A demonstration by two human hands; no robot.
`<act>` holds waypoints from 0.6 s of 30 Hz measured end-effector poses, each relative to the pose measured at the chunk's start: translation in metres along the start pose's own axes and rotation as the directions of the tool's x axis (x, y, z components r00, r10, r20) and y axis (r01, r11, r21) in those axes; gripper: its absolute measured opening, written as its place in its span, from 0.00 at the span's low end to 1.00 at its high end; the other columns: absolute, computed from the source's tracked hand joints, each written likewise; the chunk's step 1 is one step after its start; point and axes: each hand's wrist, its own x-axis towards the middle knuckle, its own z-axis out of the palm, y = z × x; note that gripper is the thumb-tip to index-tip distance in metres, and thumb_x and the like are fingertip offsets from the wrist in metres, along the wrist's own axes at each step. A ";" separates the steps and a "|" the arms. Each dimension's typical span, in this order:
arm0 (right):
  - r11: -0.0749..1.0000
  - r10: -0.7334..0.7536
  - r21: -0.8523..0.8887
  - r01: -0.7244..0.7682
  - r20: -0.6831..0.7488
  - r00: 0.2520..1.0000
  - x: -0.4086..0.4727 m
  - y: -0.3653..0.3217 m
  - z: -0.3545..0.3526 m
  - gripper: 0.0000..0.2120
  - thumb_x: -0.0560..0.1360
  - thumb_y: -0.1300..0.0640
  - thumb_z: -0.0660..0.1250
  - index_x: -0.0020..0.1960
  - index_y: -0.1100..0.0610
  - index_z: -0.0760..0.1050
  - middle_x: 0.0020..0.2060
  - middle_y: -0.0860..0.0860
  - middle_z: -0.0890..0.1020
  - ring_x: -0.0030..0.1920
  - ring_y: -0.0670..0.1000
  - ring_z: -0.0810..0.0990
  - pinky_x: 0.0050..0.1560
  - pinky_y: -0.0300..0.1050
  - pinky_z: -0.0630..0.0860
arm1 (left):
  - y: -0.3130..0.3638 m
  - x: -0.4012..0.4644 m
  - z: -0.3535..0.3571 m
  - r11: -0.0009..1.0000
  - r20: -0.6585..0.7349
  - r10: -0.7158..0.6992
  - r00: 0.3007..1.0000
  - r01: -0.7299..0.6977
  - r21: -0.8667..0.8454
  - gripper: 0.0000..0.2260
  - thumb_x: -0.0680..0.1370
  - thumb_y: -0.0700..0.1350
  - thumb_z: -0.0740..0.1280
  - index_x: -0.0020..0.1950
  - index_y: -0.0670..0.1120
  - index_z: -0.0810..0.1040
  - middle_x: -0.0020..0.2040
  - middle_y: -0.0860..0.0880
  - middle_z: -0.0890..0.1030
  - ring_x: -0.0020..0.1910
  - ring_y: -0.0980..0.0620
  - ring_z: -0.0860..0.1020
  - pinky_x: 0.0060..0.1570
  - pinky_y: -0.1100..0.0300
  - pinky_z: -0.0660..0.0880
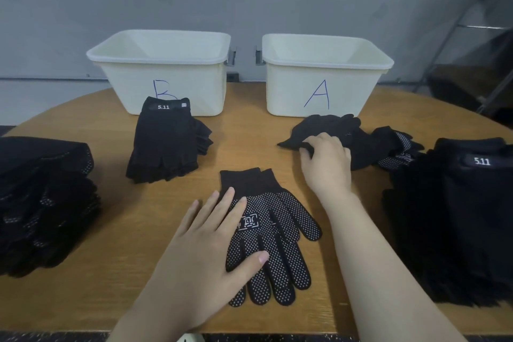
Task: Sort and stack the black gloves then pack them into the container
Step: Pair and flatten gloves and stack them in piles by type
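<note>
A small stack of black dotted gloves point(280, 239) lies flat at the table's near centre. My left hand point(205, 253) rests on its left side with straight fingers. My right hand point(326, 159) reaches further back and grips a loose black glove point(324, 128) from a crumpled heap in front of container A point(324, 78). A neat stack of fingerless 5.11 gloves point(165, 141) sits in front of container B point(163, 69). Both white containers look empty from here.
A tall pile of dotted black gloves point(41, 203) fills the left edge of the wooden table point(111, 272). A big heap of 5.11 gloves point(455, 216) covers the right edge. A grey wall stands behind the containers.
</note>
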 end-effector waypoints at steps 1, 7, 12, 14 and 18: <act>1.000 0.003 0.020 -0.003 -0.010 1.000 0.000 0.000 -0.001 0.13 0.83 0.55 0.63 0.65 0.55 0.80 0.58 0.51 0.81 0.61 0.56 0.75 0.65 0.54 0.66 | 0.000 -0.001 -0.001 1.000 -0.003 0.000 1.000 0.000 -0.008 0.41 0.73 0.78 0.39 0.82 0.62 0.35 0.80 0.63 0.31 0.77 0.64 0.28 0.77 0.58 0.30; 0.958 0.011 0.286 0.035 -0.157 0.988 -0.007 -0.010 -0.020 0.11 0.83 0.57 0.64 0.61 0.59 0.80 0.55 0.53 0.83 0.57 0.56 0.79 0.62 0.56 0.74 | -0.003 -0.002 -0.001 0.999 -0.004 -0.002 1.000 0.002 -0.054 0.41 0.73 0.78 0.40 0.82 0.62 0.37 0.81 0.63 0.33 0.78 0.64 0.29 0.78 0.58 0.31; 0.749 0.050 0.660 0.059 -0.145 0.988 -0.023 -0.024 -0.056 0.06 0.82 0.58 0.66 0.51 0.50 0.81 0.43 0.50 0.86 0.46 0.52 0.84 0.51 0.54 0.81 | 0.000 -0.006 -0.001 0.998 -0.047 -0.029 0.998 0.027 -0.051 0.38 0.76 0.76 0.39 0.83 0.61 0.41 0.83 0.60 0.37 0.79 0.62 0.32 0.77 0.51 0.27; 0.600 0.075 0.797 0.062 -0.134 0.988 -0.036 -0.032 -0.073 0.07 0.82 0.60 0.68 0.49 0.50 0.82 0.45 0.53 0.87 0.48 0.55 0.85 0.54 0.56 0.81 | 0.006 -0.009 -0.005 0.996 -0.158 -0.035 0.987 0.022 -0.082 0.35 0.80 0.72 0.40 0.84 0.59 0.48 0.84 0.58 0.46 0.81 0.61 0.39 0.78 0.48 0.30; 0.256 0.060 0.967 -0.014 -0.001 0.998 -0.059 -0.052 -0.092 0.06 0.82 0.62 0.68 0.53 0.58 0.83 0.52 0.59 0.87 0.56 0.60 0.85 0.62 0.60 0.79 | 0.027 -0.014 -0.019 0.970 -0.491 -0.018 0.871 -0.105 -0.221 0.26 0.84 0.61 0.55 0.78 0.51 0.68 0.77 0.55 0.68 0.77 0.66 0.55 0.81 0.49 0.46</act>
